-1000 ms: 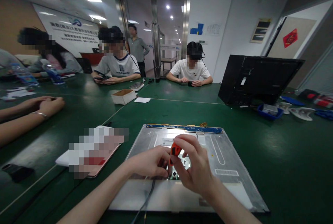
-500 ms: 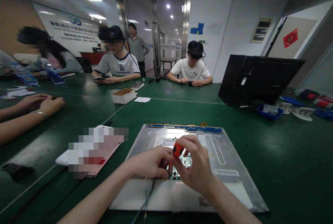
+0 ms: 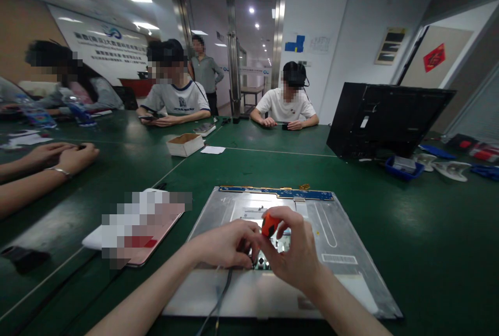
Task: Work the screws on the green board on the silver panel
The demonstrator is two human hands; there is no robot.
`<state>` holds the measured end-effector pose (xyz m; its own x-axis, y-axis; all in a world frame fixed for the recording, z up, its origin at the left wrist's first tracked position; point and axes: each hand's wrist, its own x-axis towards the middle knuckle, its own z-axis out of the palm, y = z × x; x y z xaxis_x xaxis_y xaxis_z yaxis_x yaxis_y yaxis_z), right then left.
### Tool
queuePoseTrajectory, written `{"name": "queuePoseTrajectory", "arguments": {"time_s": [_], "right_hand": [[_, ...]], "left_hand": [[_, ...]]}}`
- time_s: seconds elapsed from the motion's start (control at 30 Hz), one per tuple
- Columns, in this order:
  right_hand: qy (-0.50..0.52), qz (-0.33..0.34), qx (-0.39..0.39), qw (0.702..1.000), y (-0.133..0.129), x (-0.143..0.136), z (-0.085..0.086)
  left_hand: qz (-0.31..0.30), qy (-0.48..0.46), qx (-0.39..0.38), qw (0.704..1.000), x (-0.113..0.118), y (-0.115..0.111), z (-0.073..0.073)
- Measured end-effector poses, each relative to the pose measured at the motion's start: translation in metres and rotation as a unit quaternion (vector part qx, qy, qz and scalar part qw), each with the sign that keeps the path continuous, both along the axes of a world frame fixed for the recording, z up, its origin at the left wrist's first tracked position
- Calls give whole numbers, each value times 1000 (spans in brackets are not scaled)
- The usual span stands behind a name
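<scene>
A silver display panel (image 3: 337, 253) lies flat on the green table in front of me, a blue circuit strip (image 3: 273, 191) along its far edge. Between the thumb and fingers of my right hand (image 3: 298, 253) is the red-orange and black handle of a screwdriver (image 3: 268, 225), held upright; its shaft and tip are hidden. Close beside it, my left hand (image 3: 234, 245) rests over the panel with curled fingers, and what they grip is hidden. Under both hands shows part of a green circuit board (image 3: 262, 262). Dark cables (image 3: 223, 294) run from beneath my left hand toward me.
Left of the panel lies a pink phone-like slab (image 3: 156, 242), partly blurred. A small open box (image 3: 185, 145) and a white card (image 3: 213, 150) stand farther back. At right are a black monitor (image 3: 385, 123) and a blue tray (image 3: 403, 169). Another person's hands (image 3: 74, 159) are at far left.
My right hand has shifted slightly right with the screwdriver, whose handle has turned a little in the fingers. My left hand stays in place.
</scene>
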<state>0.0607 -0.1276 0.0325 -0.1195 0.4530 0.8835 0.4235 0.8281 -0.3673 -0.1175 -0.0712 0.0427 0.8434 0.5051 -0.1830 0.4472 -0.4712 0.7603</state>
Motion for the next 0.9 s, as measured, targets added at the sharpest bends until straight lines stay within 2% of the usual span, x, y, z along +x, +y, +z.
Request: {"name": "queuePoseTrajectory", "arguments": {"time_s": [0.13,0.27,0.4,0.53,0.7,0.9], "right_hand": [[-5,-3,-20,1000,0,1,-3],[-25,27,-21,999,-1,3,2],[-46,24,-35,998,-3,4,7],[-50,39,-32,997,-1,3,5],[8,13,-14,1000,3,0,0],[-26,6,-20,999,-1,3,6]], "left_hand": [[7,5,13,1000,0,0,0],[15,16,3,1000,-1,1,-3],[23,28,6,999,-1,1,-6],[35,24,12,999,0,0,-4],[3,-20,7,1000,1,0,-1],[26,26,7,999,-1,1,-6]]}}
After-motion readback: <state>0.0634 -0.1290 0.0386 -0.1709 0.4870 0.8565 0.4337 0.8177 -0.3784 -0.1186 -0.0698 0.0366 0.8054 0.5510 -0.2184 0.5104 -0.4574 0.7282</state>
